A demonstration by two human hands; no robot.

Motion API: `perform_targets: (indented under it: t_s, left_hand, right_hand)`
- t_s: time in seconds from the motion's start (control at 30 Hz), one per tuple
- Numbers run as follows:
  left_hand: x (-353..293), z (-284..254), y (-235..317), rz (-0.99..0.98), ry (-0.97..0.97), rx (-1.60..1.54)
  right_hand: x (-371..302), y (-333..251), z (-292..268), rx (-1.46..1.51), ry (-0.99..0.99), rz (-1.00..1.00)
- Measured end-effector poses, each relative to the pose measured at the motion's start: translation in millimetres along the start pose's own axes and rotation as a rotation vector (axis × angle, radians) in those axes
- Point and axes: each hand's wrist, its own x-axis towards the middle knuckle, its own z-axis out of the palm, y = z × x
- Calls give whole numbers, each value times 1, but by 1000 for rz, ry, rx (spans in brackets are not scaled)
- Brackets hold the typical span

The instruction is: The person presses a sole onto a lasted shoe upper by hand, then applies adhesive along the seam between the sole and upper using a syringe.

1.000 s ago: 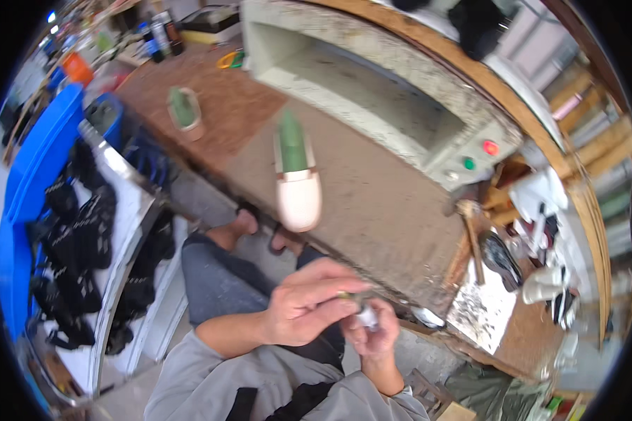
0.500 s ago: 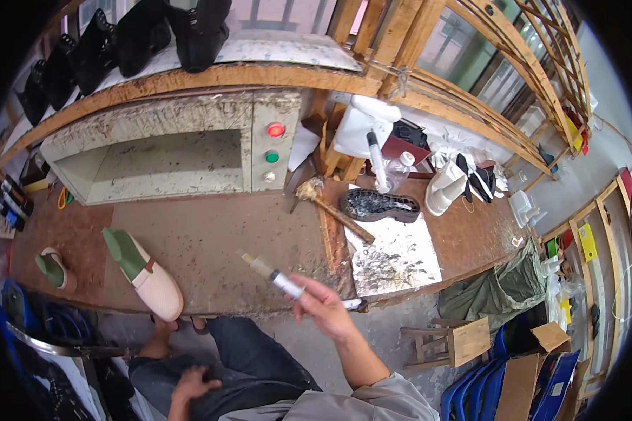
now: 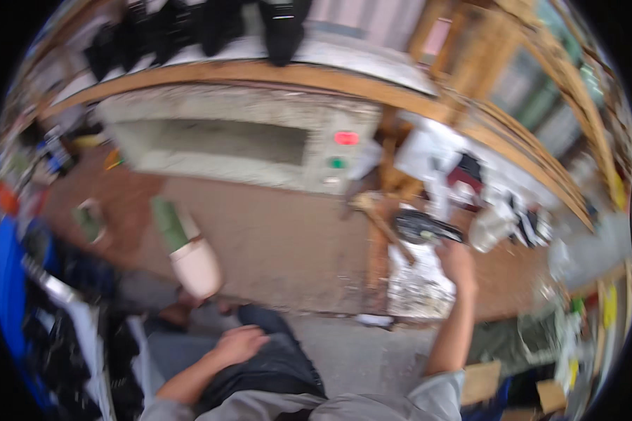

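My right hand (image 3: 456, 263) reaches over the bench to the near edge of a black shoe sole (image 3: 418, 226). Its fingers are smeared by motion, so whether they grip the sole or only touch it is unclear. No syringe can be made out in that hand. Under the sole lies a stained white sheet (image 3: 418, 288), with a hammer (image 3: 390, 231) along its left side. My left hand (image 3: 240, 344) lies open on my thigh, holding nothing. A pink shoe with a green last in it (image 3: 195, 270) stands at the bench's front edge.
A grey box with an open slot (image 3: 340, 109) and lit buttons stands at the back of the bench. Above it, a wooden shelf (image 3: 260, 72) carries several black shoes. White shoes (image 3: 490, 228) sit right of the sole, a smaller green-filled shoe (image 3: 89, 221) far left.
My right hand has moved right and away from me, from above the bench front to the sole; the syringe it held no longer shows. The view has shifted left and blurred.
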Motion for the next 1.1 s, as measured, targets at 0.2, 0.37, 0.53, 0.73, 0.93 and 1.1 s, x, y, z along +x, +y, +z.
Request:
perform_targets:
  t_s: [0.2,0.37,0.53,0.73,0.93,1.1]
  left_hand:
    - [16,-73,38,95,752,-132]
    - [33,-155,-56,-426,1183,-411]
    - [64,-176,-34,-476,708,-850]
    - [60,-150,-35,-359,876,-825]
    - [-24,-94,-37,-205,987,-702]
    - [-58,-51,-88,-211,1026,-856]
  right_hand:
    - [-19,35,-11,-76,88,-156]
    - [-10,24,-13,-29,71,-226]
    - [-3,29,-7,164,-59,-12]
    - [-15,29,-9,-57,196,-228]
    - [-5,19,-4,-56,208,-22]
    - [-31,-24,-16,-107,191,-48]
